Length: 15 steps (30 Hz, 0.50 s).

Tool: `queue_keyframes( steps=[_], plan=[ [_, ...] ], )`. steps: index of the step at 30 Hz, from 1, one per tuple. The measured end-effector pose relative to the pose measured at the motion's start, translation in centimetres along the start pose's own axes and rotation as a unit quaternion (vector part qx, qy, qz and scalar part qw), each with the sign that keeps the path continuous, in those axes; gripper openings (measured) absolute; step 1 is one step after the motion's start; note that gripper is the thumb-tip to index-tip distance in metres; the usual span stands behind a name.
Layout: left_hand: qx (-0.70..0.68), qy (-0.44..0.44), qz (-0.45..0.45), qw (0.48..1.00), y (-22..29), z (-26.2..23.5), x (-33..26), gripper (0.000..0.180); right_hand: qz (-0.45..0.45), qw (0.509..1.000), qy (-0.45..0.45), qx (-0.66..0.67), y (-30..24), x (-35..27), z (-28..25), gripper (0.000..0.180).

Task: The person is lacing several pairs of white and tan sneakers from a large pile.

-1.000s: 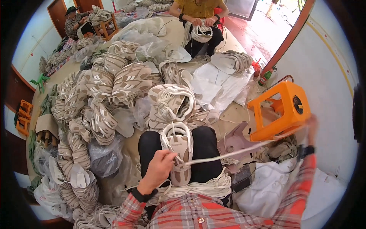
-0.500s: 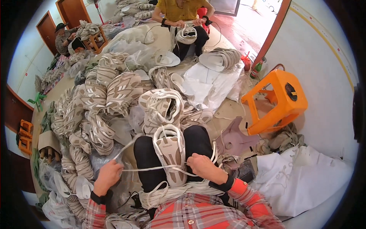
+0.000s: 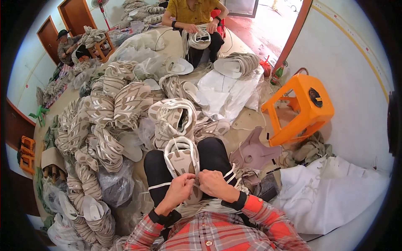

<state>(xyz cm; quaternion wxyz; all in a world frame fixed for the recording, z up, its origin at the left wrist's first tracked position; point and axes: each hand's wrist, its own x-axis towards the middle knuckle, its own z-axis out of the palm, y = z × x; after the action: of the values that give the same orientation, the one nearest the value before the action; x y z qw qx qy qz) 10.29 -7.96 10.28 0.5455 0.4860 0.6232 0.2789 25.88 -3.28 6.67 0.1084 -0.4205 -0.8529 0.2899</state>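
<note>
A beige and white shoe upper (image 3: 183,161) lies between my knees, its padded collar pointing away from me. Over its lower front, my left hand (image 3: 179,190) is closed in a pinch on a white shoelace (image 3: 160,185), which trails across my left thigh. My right hand (image 3: 217,185) pinches at the lace holes just beside it, fingertips nearly touching the left ones. What sits between the right fingertips is mostly hidden, though white lace runs over my right thigh. A bundle of pale laces (image 3: 211,206) lies across my lap, partly behind my wrists.
Stacked shoe uppers (image 3: 173,119) stand just beyond my knees, with a large heap of uppers (image 3: 100,104) to the left. An orange plastic stool (image 3: 299,111) and white sacking (image 3: 331,196) are at the right. Across from me, a seated person (image 3: 197,25) handles another upper.
My left hand has come in from the far left to the shoe upper, and the lace stretched between my hands is drawn in. My right hand has shifted slightly left.
</note>
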Motion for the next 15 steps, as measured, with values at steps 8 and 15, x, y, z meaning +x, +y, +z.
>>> queue_keyframes(
  steps=[8,15],
  plan=[
    [-0.175,-0.099,-0.073,0.977,-0.8,-1.0,0.4,0.029,0.051,0.997,0.039,0.030,0.2,-0.9,1.4,0.014],
    [0.213,-0.067,0.061,0.973,0.4,-1.5,1.3,0.022,-0.034,0.987,0.045,0.147,1.9,-1.5,1.7,0.010]
  ],
)
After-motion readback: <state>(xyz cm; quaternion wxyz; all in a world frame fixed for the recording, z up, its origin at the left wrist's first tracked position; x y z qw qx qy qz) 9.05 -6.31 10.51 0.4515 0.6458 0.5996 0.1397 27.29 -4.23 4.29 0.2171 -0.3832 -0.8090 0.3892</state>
